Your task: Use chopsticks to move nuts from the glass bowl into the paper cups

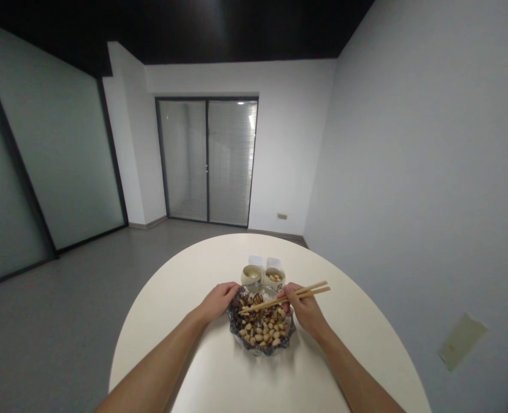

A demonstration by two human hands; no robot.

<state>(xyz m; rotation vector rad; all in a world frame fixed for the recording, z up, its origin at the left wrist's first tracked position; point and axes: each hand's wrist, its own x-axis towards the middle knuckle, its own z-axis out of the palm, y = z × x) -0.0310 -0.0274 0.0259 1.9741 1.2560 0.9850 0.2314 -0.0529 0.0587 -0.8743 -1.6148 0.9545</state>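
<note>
A glass bowl (289, 335) of mixed nuts and dark striped seeds (262, 328) sits on the round white table (219, 378). My left hand (219, 299) rests against the bowl's left rim with its fingers curled on the edge. My right hand (303, 307) is closed around a pair of wooden chopsticks (288, 297). Their tips reach left over the seeds in the bowl. Just behind the bowl stand two small cups: the left cup (251, 275) looks empty, and the right cup (274, 278) holds a few nuts.
Two small white packets (264, 261) lie behind the cups. The table's far edge curves round beyond them. A grey wall stands close on the right. Grey floor and glass doors (207, 160) lie beyond.
</note>
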